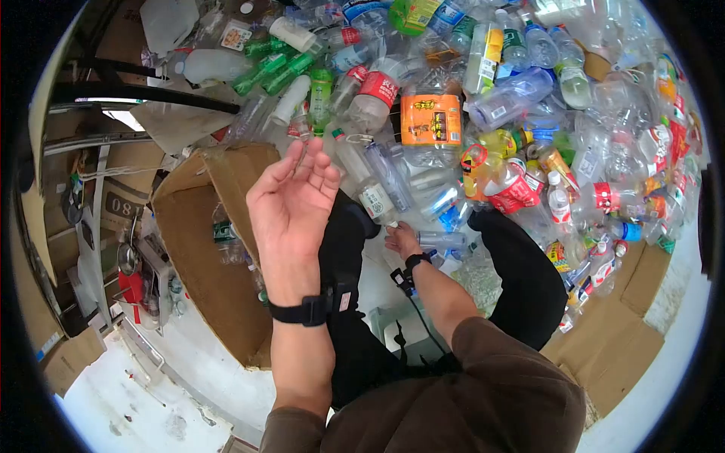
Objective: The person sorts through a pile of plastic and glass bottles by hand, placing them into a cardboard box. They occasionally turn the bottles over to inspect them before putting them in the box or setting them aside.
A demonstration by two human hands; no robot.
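My left hand [293,200] is raised palm up, fingers slightly curled and apart, with nothing in it. It is beside the open cardboard box [200,249], which has a few bottles inside. Low between my knees, my right hand [402,241] has its fingers at the bottom end of a clear bottle with a white label [374,198]; whether it grips the bottle is unclear. A clear bottle [442,240] lies just right of that hand. Above my left hand stands a green bottle [320,98].
A large heap of plastic bottles spreads ahead and to the right, including a big jug with an orange label [430,119]. Flattened cardboard [612,355] lies at the right. A rack [155,279] with a red item is at the left.
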